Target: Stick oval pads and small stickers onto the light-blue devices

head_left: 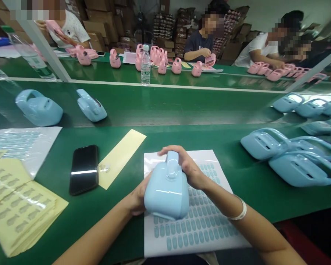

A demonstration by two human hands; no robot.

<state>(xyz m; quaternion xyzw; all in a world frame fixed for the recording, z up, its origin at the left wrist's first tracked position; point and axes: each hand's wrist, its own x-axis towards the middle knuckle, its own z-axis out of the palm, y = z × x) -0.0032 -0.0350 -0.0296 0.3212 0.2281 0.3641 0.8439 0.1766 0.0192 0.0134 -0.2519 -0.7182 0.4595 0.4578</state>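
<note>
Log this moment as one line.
left hand: holding blue casing; right hand: at its handle; beneath: sheet of teal ovals; nearby: black phone

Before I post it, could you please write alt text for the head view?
Left hand and right hand hold a light-blue handled casing over a white sheet of teal ovals on a green table. A black phone and yellow sheets lie to the left, more blue casings to the right, and people beyond handle pink ones.
</note>
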